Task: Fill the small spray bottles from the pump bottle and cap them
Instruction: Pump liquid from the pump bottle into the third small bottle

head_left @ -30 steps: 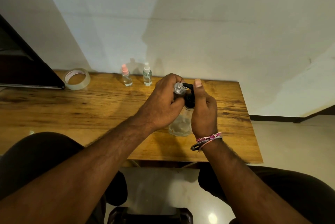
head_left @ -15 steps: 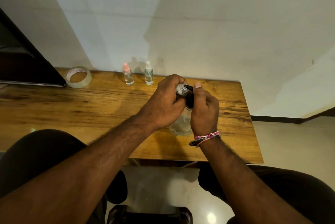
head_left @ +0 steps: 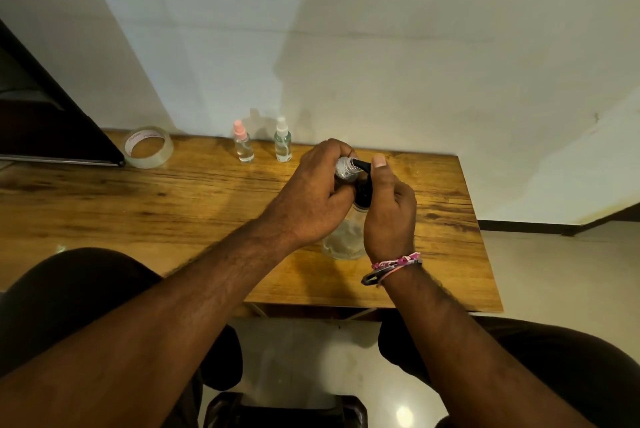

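Spray bottles: two [head_left: 243, 144] [head_left: 283, 141] stand capped on desk [head_left: 138, 205]; left hand [head_left: 311, 199] grasps a third [head_left: 345, 169] at pump bottle [head_left: 346, 237] spout, right hand [head_left: 389, 216] clasping pump; capping remains.

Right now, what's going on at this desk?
A person is filling a small uncapped bottle. The left hand holds its mouth at the black spout of the pump bottle, which stands on the wooden table. The right hand is on the pump head. Two capped spray bottles, pink-topped and white-topped, stand near the wall.

Pink print runs round the inside of the tape roll [head_left: 149, 147], too small to read.
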A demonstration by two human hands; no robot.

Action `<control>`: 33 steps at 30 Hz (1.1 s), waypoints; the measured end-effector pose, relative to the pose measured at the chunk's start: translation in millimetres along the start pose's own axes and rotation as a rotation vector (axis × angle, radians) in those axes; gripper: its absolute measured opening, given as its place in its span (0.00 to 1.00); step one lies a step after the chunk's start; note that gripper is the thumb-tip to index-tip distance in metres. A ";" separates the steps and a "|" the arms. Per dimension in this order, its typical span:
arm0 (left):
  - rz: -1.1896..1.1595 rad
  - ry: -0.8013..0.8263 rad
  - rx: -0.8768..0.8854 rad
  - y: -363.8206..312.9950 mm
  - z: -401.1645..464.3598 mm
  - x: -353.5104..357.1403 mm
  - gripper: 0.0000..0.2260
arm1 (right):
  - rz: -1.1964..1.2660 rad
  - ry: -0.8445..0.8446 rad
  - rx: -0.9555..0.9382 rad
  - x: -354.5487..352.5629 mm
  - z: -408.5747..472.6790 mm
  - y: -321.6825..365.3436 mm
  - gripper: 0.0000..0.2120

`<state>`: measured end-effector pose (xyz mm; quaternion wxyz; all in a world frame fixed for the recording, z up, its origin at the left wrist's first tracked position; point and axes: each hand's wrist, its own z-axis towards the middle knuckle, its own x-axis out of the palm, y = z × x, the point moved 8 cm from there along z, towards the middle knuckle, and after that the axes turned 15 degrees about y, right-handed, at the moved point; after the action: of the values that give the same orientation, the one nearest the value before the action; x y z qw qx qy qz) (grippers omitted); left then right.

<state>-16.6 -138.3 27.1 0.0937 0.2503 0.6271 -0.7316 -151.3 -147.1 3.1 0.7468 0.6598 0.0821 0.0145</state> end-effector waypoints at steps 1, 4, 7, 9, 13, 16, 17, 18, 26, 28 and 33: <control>0.000 -0.001 0.003 -0.9 0.1 -0.2 0.14 | 0.002 0.010 0.010 -0.2 0.4 0.2 0.35; 0.000 -0.007 -0.004 -1.0 0.2 -1.8 0.13 | -0.010 0.027 0.028 0.4 1.3 1.5 0.36; -0.006 -0.011 -0.001 -1.3 0.5 -2.8 0.13 | -0.026 0.009 0.028 0.5 1.6 1.8 0.37; -0.015 -0.006 0.005 -1.3 0.7 -2.3 0.13 | -0.037 -0.008 0.019 0.1 1.7 1.1 0.36; 0.003 -0.003 0.004 1.0 1.1 -0.2 0.14 | -0.039 -0.028 -0.009 -0.4 0.5 -0.2 0.34; 0.009 0.000 0.000 4.7 1.4 1.4 0.14 | -0.042 -0.040 -0.043 -0.9 0.4 2.6 0.33; 0.005 0.000 -0.002 6.5 1.6 2.1 0.14 | -0.045 -0.039 -0.053 -1.0 0.5 3.7 0.32; 0.002 -0.001 -0.005 8.0 1.8 2.7 0.14 | -0.051 -0.041 -0.062 -1.2 0.7 4.7 0.32; 0.006 -0.008 -0.011 9.6 1.4 3.7 0.14 | -0.064 -0.035 -0.085 -1.9 0.4 4.1 0.30; 0.000 -0.012 -0.012 7.6 1.1 2.3 0.13 | -0.046 -0.018 -0.060 -0.8 1.2 2.6 0.30; -0.001 -0.018 0.018 -2.7 0.7 -3.5 0.13 | -0.014 0.023 0.011 -0.2 3.6 -0.1 0.35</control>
<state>-15.0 -139.1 31.2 0.0967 0.2444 0.6197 -0.7395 -151.0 -150.6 3.5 0.7421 0.6632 0.0955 0.0166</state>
